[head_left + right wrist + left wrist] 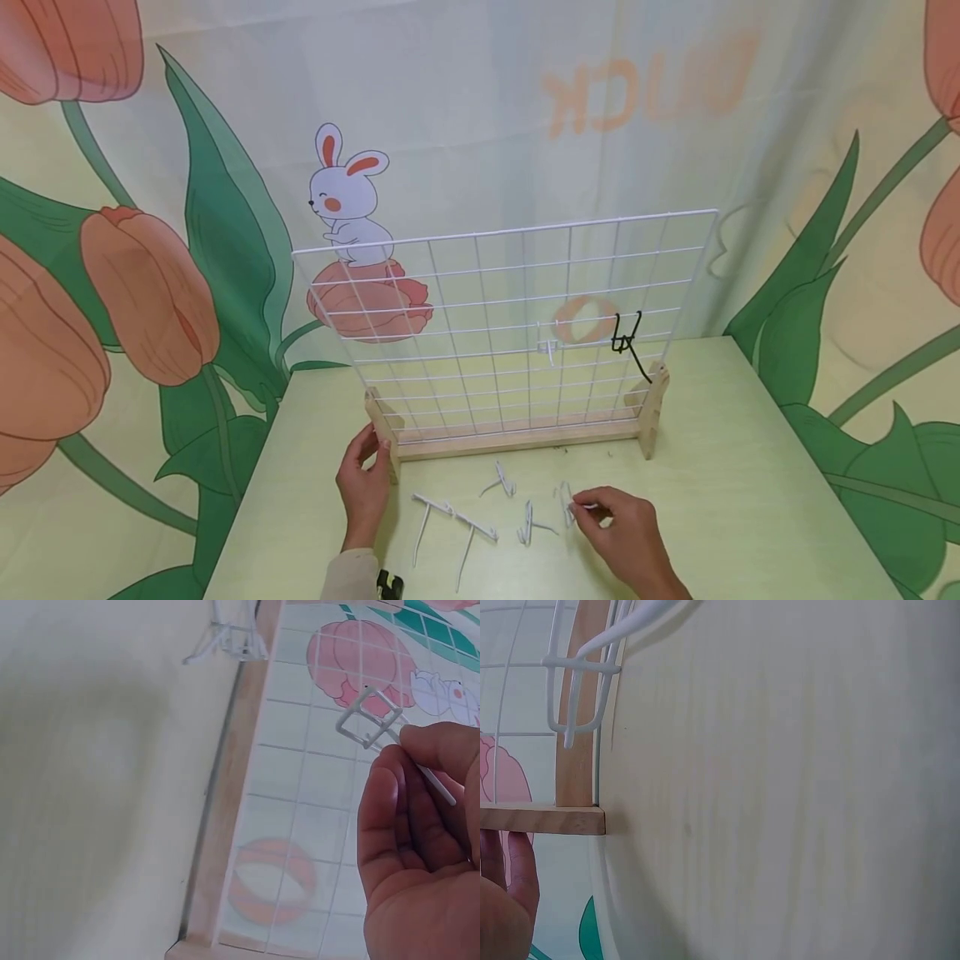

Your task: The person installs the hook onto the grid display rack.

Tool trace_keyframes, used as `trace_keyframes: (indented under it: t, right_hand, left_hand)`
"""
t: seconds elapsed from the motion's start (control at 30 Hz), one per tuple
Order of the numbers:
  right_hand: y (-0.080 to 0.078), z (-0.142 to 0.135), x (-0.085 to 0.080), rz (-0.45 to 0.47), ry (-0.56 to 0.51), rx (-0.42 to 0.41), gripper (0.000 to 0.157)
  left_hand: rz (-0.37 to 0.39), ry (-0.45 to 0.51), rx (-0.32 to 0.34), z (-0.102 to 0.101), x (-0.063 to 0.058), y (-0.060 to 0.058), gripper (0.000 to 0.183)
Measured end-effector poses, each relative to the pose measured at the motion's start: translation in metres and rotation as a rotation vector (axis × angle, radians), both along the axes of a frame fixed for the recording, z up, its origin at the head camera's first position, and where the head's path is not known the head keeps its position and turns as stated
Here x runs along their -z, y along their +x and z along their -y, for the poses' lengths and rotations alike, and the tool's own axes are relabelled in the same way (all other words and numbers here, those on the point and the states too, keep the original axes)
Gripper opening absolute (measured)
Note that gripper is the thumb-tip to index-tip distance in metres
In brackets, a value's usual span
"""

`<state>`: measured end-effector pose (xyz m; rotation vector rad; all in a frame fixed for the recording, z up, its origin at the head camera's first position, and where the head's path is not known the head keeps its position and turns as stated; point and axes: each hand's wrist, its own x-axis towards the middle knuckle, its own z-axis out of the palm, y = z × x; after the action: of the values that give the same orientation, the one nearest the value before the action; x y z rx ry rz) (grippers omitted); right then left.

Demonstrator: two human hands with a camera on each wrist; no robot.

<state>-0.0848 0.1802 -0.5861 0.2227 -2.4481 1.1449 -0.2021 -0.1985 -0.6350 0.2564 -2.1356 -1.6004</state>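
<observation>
Between thumb and fingers, my right hand (626, 533) pinches a white wire hook (387, 726) by its prong, above the table in front of the wooden stand (517, 443). The hook's square wire frame sticks out past the fingertips. My left hand (363, 483) touches the outer side of the stand's left end piece (547, 820) with its fingers. Held upright in the stand is a white wire grid (502, 232). On it hang a small white hook (549, 347) and a black hook (622, 342), toward the right.
Between the hands, a long white double-prong hook bar (453, 512) and two smaller white hooks, one near the stand (501, 479) and one nearer me (528, 525), lie on the pale table (720, 492). Behind hangs a curtain (465, 108) printed with tulips and a rabbit.
</observation>
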Motion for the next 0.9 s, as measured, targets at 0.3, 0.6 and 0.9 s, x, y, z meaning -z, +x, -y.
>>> trace_keyframes:
  t: [0.3,0.6,0.9]
  right_hand:
    - [-0.009,0.008,-0.013,-0.087,-0.042,0.009,0.017]
    - [-0.015,0.018,-0.037,-0.178,-0.122,0.02,0.015]
    - [-0.03,0.032,-0.065,-0.339,-0.178,-0.028,0.018]
  left_hand:
    - [0.014,-0.007,0.006,-0.002,-0.003,0.002,0.037]
    - [0.018,-0.004,0.0,-0.002,-0.002,0.002,0.037]
    - [0.005,0.007,0.005,-0.002,-0.002,0.002,0.037]
